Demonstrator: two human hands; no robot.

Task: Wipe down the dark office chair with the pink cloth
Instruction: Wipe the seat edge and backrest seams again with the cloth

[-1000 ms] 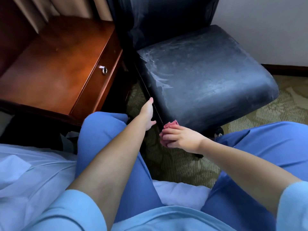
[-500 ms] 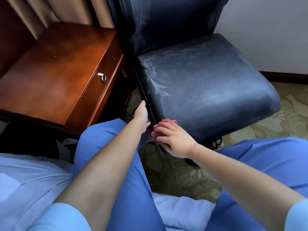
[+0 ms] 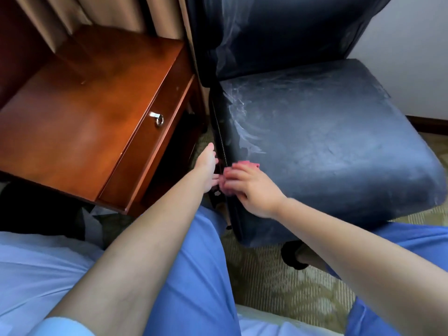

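Observation:
The dark office chair [image 3: 327, 141] fills the upper right, its seat streaked with pale wipe marks. My right hand [image 3: 249, 187] presses the bunched pink cloth [image 3: 246, 164] against the seat's front left corner; only a small pink edge shows above my fingers. My left hand [image 3: 206, 168] lies along the seat's left side edge, fingers curled around it, just left of my right hand and almost touching it. The chair's backrest rises at the top of the view.
A reddish wooden nightstand [image 3: 80, 127] with a metal drawer pull [image 3: 157, 118] stands close against the chair's left side. Patterned carpet [image 3: 278, 287] lies below the seat, a black caster [image 3: 292, 255] under it. My blue-trousered knees flank the chair; white bedding [image 3: 31, 275] is at lower left.
My right hand with the cloth has slid left and up along the seat's front edge to its left corner. My left hand stays at the seat's side edge; the view has moved closer.

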